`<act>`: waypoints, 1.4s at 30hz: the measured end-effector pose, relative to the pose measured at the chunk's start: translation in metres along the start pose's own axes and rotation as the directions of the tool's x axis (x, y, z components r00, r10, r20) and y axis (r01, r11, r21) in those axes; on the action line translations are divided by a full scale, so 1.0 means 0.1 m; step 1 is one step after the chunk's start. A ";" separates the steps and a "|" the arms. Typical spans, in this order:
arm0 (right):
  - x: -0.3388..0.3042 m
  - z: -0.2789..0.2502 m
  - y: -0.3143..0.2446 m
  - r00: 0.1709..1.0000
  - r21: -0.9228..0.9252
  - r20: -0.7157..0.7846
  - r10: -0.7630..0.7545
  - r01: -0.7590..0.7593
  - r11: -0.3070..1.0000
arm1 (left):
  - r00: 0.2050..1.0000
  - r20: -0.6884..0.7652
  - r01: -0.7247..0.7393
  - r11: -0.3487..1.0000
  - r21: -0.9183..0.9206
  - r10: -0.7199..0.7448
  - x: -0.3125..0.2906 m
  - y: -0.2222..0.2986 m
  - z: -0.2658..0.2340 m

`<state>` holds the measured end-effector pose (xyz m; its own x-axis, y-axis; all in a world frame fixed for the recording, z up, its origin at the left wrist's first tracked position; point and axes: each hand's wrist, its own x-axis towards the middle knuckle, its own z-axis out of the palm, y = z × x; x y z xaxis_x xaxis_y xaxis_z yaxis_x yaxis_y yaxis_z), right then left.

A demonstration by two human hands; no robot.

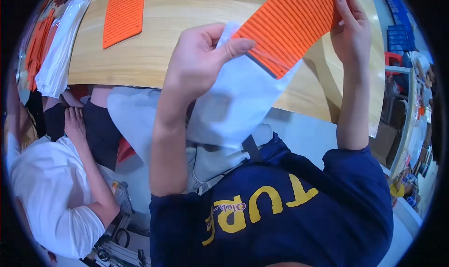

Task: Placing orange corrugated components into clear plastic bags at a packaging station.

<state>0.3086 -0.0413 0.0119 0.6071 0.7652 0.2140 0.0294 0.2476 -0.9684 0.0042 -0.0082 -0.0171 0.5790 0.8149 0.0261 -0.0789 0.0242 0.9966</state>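
Note:
An orange ribbed mat (292,28) is tilted above the table's near edge, one end of it in the mouth of a translucent plastic bag (231,103). My left hand (194,64) is closed on the bag's mouth, its thumb lying over the film near the mat's corner. From there the bag hangs down past the table edge toward my lap. With my right hand (353,35) I grip the mat's other side, the thumb on its ribbed face and the fingers partly hidden behind.
Another orange mat (124,17) lies on the wooden table (154,56). Stacked white bags (61,52) and orange strips (39,47) sit at the far left. A person in a white shirt (51,187) sits to my left. Blue crates (397,38) and shelving stand to the right.

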 end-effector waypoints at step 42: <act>-0.66 0.39 -0.06 0.584 -0.166 0.797 -0.154 0.458 0.873 | 0.993 -0.035 -0.121 0.964 -0.237 0.116 -0.04 0.27 0.23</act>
<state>0.2374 -0.0703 0.0086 -0.2829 0.8823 0.3761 0.4355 0.4675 -0.7693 0.0184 -0.0238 0.0119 0.5370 0.8320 0.1391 -0.3390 0.0619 0.9388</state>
